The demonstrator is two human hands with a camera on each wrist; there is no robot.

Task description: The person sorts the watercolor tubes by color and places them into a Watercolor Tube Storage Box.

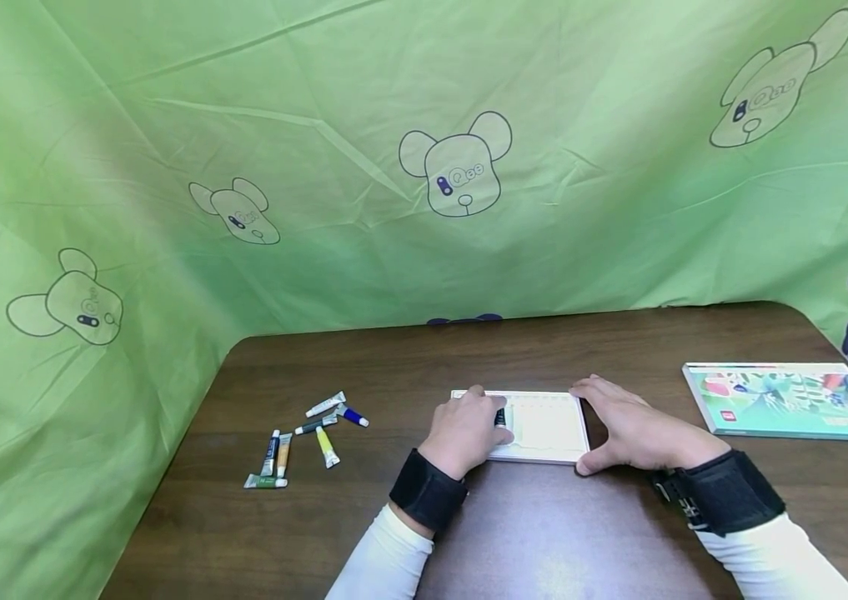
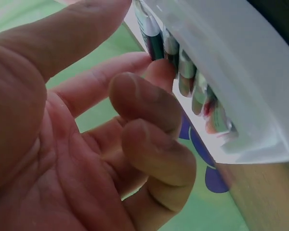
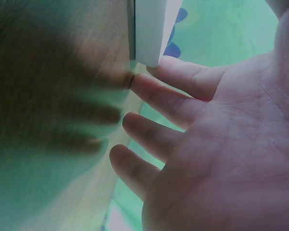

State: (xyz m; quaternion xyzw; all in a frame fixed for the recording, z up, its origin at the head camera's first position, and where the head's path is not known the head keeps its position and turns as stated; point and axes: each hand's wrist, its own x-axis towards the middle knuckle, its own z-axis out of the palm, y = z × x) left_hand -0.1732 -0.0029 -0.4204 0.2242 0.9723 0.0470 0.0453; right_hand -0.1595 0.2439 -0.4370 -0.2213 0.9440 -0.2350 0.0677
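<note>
A white tray lies flat on the table between both hands. My left hand is over its left part, thumb and index finger at the two ends of a dark paint tube, pinching it lengthwise. More small tubes lie in a row beside it in the left wrist view; the head view hides them behind the hand. At the tray's right end, my right hand holds it between thumb and index finger at the near and far corners. Its other fingers are spread beyond the tray.
Several loose paint tubes, among them a yellow one and a green one, lie on the table at left. A flat, colourfully printed box rests at the right. A green printed cloth hangs behind the table.
</note>
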